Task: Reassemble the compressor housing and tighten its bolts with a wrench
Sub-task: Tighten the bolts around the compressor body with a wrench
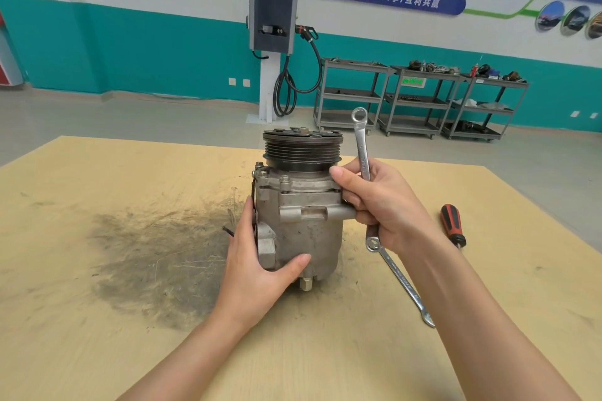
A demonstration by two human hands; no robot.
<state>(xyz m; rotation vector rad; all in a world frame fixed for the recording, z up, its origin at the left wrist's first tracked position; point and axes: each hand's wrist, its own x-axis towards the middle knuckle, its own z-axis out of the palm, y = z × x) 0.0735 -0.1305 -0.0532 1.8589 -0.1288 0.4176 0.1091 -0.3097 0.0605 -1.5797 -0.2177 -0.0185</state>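
Note:
A grey metal compressor (309,221) stands upright on the wooden table (97,270), its black grooved pulley (302,150) on top. Bolts (284,180) sit on its upper flange. My left hand (260,267) wraps the lower left side of the housing, thumb across the front. My right hand (378,202) presses against the housing's right side while gripping a silver ring wrench (362,143) that points upward. A second silver wrench (402,283) lies on the table under my right wrist.
A red-and-black screwdriver (452,225) lies on the table at the right. A dark greasy smear (156,257) covers the table left of the compressor. Behind the table stand grey shelf carts (420,101) with parts and a wall charger (273,13) with a cable.

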